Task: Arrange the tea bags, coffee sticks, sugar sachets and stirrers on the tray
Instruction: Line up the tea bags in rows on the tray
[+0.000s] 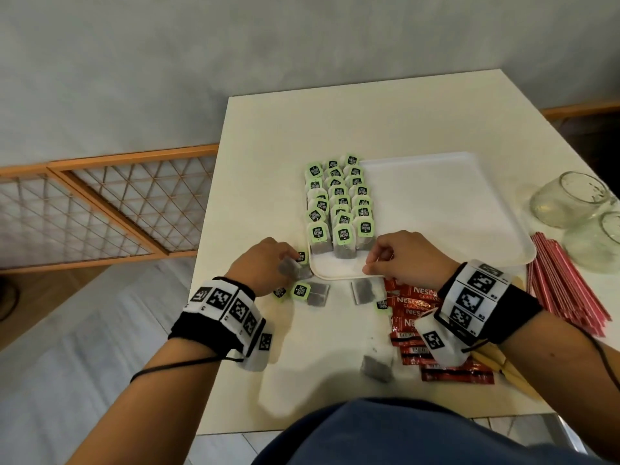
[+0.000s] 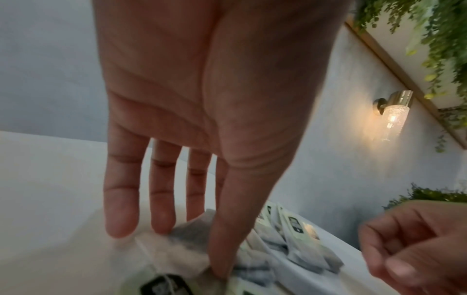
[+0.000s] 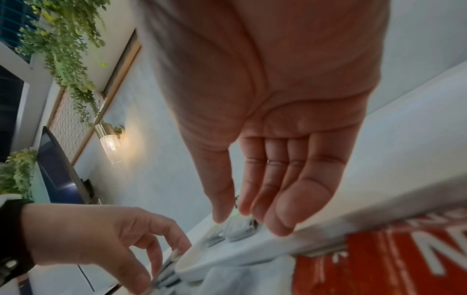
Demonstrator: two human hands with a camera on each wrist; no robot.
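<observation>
The left hand's fingers point(image 1: 285, 260) pinch a tea bag point(image 1: 295, 268) just off the tray point(image 1: 436, 209)'s near-left corner; the right hand point(image 1: 407, 260), loosely curled and empty, hovers at the tray's near edge. Tray's right half lies bare.

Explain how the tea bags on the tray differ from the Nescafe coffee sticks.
The tea bags lie in neat overlapping rows on the white tray; the Nescafe coffee sticks lie in a loose pile on the table. The tea bags are grey pouches with green tags; the coffee sticks are red printed packets. Both are flat single-serve items.
</observation>
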